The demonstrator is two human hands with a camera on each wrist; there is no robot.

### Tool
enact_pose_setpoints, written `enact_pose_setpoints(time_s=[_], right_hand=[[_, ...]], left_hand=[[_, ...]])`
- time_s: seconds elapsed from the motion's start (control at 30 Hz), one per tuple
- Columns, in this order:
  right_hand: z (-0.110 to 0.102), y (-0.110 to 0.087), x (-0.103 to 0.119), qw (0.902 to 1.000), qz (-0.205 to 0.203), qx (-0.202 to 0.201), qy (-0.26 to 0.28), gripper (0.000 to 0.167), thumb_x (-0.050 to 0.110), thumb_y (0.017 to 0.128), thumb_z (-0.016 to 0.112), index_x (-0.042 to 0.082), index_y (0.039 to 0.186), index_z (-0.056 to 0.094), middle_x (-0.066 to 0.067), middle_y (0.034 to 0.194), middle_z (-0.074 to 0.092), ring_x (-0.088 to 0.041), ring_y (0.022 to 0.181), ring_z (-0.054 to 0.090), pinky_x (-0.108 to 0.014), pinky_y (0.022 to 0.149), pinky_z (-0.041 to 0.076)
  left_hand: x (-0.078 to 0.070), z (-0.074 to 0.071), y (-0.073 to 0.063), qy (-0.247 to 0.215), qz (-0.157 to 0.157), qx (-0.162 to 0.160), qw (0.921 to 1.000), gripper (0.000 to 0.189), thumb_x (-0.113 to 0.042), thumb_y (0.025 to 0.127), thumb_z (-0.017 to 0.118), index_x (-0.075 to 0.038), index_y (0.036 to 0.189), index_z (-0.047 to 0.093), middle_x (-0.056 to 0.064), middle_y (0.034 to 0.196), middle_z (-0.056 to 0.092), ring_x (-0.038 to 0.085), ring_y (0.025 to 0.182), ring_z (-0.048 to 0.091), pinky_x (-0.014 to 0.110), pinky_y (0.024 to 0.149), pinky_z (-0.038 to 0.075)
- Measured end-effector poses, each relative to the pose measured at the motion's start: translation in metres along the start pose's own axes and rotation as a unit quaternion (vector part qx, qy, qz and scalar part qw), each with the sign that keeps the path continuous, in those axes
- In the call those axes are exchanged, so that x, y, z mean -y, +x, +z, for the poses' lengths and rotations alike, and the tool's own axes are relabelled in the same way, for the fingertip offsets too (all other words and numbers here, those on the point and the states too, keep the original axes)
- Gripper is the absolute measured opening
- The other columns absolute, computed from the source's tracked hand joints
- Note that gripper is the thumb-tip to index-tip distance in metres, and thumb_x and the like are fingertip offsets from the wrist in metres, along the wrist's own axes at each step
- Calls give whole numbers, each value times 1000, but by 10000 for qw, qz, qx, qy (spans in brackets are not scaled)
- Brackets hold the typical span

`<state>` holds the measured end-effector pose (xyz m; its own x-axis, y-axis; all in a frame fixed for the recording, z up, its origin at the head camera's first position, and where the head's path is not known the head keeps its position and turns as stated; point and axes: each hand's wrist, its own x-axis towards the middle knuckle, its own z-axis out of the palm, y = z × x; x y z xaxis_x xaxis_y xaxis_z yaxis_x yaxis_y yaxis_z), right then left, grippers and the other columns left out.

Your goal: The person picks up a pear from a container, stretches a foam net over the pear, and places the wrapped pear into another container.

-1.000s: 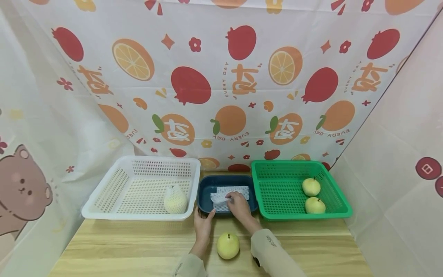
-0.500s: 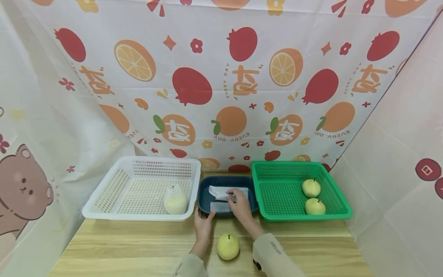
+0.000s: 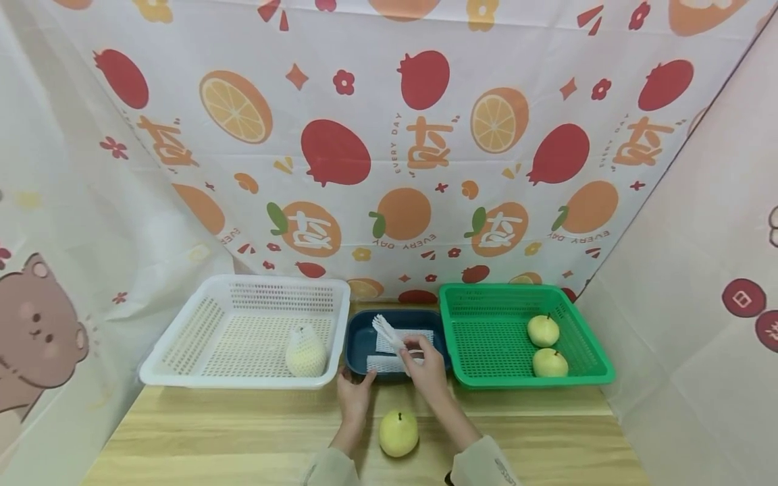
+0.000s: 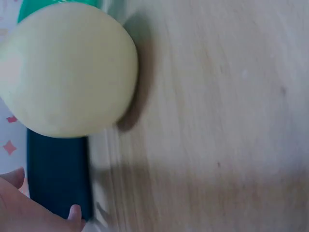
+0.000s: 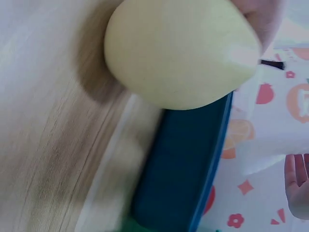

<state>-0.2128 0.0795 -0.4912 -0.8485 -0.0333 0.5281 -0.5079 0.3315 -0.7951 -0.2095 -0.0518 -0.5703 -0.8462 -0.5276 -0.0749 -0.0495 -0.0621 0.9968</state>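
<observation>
In the head view, a yellow pear point(image 3: 398, 433) stands on the table between the two forearms; it looms large in both wrist views. Beyond it lies a dark blue tray point(image 3: 358, 337) with white foam net sleeves point(image 3: 381, 364) inside. My left hand point(image 3: 354, 399) holds the tray's near left corner, its thumb at the front rim; some fingers are hidden. My right hand point(image 3: 429, 370) pinches one foam net sleeve point(image 3: 385, 329) by its near end, over the tray, and its far end sticks up to the left.
To the left stands a white basket point(image 3: 182, 337) holding a net-wrapped pear point(image 3: 306, 352). A green basket point(image 3: 480, 341) to the right contains two bare pears point(image 3: 543, 331). Both flank the tray closely on the wooden table point(image 3: 243, 432), before a fruit-print curtain point(image 3: 365, 61).
The right hand has picked a foam net sleeve up from the others and drawn it slightly nearer, tilting its far end upward. The left hand and the loose pear have stayed in place.
</observation>
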Motion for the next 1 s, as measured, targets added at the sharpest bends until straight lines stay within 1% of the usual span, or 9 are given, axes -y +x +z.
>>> enact_pose_setpoints(time_s=[0.07,0.13,0.2,0.27,0.4,0.57,0.7,0.87,1.0], right_hand=[[-7,-3,17,9999,43,-42,113,14,-8,82,63,-5,95,59,-16,89,62,-30,80,60,-38,68,52],[-14,-6,30,9994,226,-64,254,15,-10,81,62,-7,95,58,-18,90,61,-33,82,59,-38,68,52],[-19,-9,37,9980,506,-33,386,15,-8,82,62,-6,97,57,-17,93,60,-32,86,59,-34,70,52],[-23,-12,41,9950,812,-7,588,15,-7,84,61,-6,98,57,-16,95,60,-31,89,58,-32,73,52],[-29,-18,46,9867,1271,48,1015,16,-7,85,59,-6,101,55,-16,101,57,-30,94,56,-30,75,51],[-33,-25,49,9819,1306,209,1356,18,-6,85,60,-7,102,53,-16,100,56,-24,93,57,-26,77,50],[-34,-32,41,9789,1207,392,1601,20,-5,85,61,-6,103,52,-15,100,57,-19,91,57,-28,78,49],[-36,-39,38,9726,1178,591,1915,23,1,85,63,-5,104,52,-12,101,56,-16,91,56,-28,77,50],[-38,-41,41,9734,796,543,2080,22,-2,84,64,-8,101,51,-13,98,56,-15,88,57,-27,75,50]], left_hand=[[-3,-1,-5,144,-34,-221,9996,52,1,76,71,17,113,38,38,111,45,43,104,48,42,87,43],[-7,-3,-10,223,-90,-376,9990,42,-2,75,72,12,100,41,29,95,49,33,84,54,32,72,46],[-12,-6,-15,213,-214,-257,9992,34,-5,79,70,7,93,42,17,84,47,22,69,52,25,59,44],[-17,-10,-20,116,-296,99,9994,27,-9,84,66,5,91,43,12,79,48,16,62,52,23,55,45],[-31,-18,-29,-234,-386,1248,9912,25,-14,95,50,11,98,48,14,80,58,18,68,60,31,68,52],[-46,-28,-36,-354,-607,2577,9637,44,-23,100,39,18,109,50,15,89,64,18,79,63,30,75,50],[-51,-33,-38,-706,-1022,3314,9353,50,-30,99,41,17,115,47,8,92,61,13,82,58,25,75,48],[-54,-37,-41,-1479,-1517,3656,9064,40,-26,98,44,10,114,50,4,94,57,12,85,51,24,77,45],[-55,-40,-43,-2311,-1992,3767,8746,27,-22,100,39,-1,109,52,4,100,56,13,91,50,25,83,42]])
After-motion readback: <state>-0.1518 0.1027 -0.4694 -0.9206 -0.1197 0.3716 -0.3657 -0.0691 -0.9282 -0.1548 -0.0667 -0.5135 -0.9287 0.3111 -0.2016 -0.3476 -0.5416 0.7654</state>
